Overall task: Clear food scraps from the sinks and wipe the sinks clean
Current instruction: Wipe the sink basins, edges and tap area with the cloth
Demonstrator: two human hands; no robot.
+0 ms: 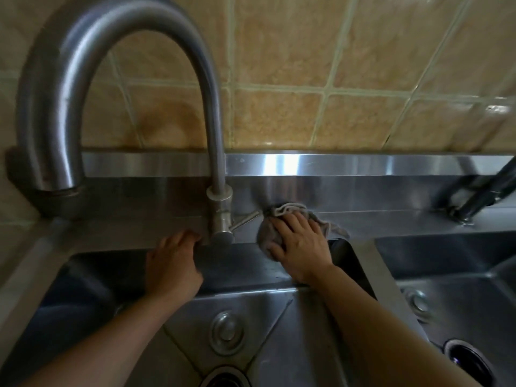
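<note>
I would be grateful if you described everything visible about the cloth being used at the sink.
The cloth is a grey, soft-looking rag, crumpled into a bunch with a paler hemmed edge showing along its top folds. It lies on the steel ledge behind the basins, just right of the faucet base and close to its thin lever, at the foot of the steel backsplash. The right hand lies on top of it, fingers spread over the fabric, covering its middle; loose folds stick out to the right.
</note>
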